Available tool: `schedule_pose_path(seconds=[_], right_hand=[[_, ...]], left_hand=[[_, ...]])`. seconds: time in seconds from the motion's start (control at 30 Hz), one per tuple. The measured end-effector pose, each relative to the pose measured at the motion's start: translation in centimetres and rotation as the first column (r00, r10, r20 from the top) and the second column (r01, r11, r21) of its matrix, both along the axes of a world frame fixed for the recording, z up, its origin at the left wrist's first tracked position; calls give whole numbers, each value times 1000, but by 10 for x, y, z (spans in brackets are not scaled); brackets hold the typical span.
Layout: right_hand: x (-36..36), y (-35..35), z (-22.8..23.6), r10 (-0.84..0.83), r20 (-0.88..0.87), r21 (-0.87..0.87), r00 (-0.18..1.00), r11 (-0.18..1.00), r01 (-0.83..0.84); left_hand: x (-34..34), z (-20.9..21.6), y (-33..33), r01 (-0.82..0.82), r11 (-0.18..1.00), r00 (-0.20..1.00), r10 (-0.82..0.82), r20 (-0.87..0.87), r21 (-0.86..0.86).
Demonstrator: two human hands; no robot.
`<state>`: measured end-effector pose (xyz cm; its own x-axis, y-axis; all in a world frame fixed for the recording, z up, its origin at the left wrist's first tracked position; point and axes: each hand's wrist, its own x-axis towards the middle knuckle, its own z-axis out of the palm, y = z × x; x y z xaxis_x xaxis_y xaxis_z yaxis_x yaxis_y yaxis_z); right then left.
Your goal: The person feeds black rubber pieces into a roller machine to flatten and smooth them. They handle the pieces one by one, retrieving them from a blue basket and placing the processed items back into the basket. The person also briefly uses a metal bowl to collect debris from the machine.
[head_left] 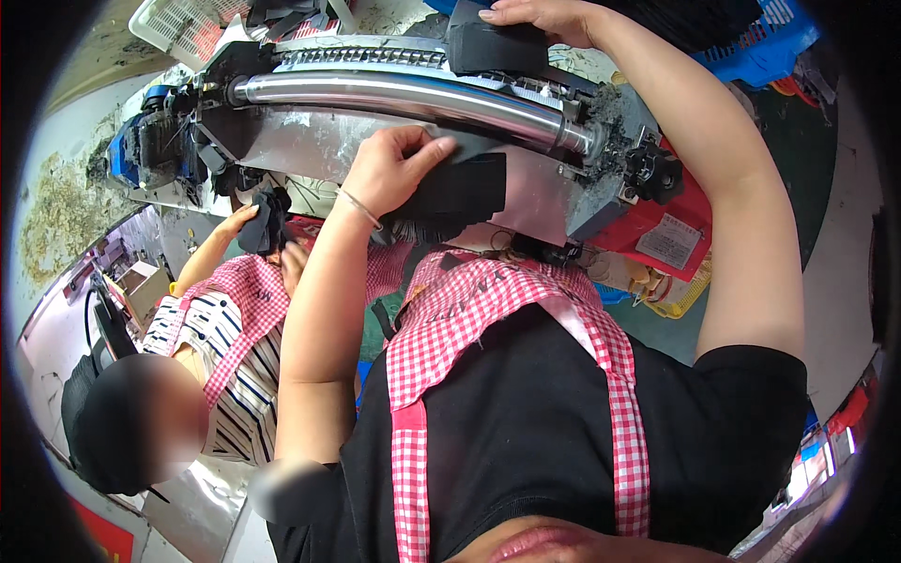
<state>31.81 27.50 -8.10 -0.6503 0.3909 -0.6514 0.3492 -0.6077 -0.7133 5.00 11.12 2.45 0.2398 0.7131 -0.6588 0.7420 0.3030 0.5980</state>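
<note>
My left hand (389, 169) is closed, with thumb and fingers pinching a thin dark sheet piece (474, 145) just in front of a machine's shiny metal roller (404, 94). Below that piece, a stack of black sheet pieces (462, 199) lies at the machine's near edge. On the far side of the roller, my right hand (549, 19) reaches over another pile of black pieces (497, 49). Its fingers stretch out along the pile's top edge; whether they grip a single piece is not visible.
To the left, a co-worker in a checked apron (253, 300) holds black pieces (263, 225). A white basket (174, 28) stands far left, a blue crate (770, 42) far right. A black knob (662, 178) and red panel (657, 230) sit at the machine's right end.
</note>
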Motion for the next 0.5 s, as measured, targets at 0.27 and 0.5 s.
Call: schedule_pose_path(seconds=[0.27,0.5], right_hand=[[-1,-2,8,-7,9,16,1000,1000,7],[-2,-3,7,1,-7,15,1000,1000,-1]], left_hand=[[-4,-8,-8,33,999,999,-32,-31,32],[-11,-13,-16,-48,996,985,35,169,69]])
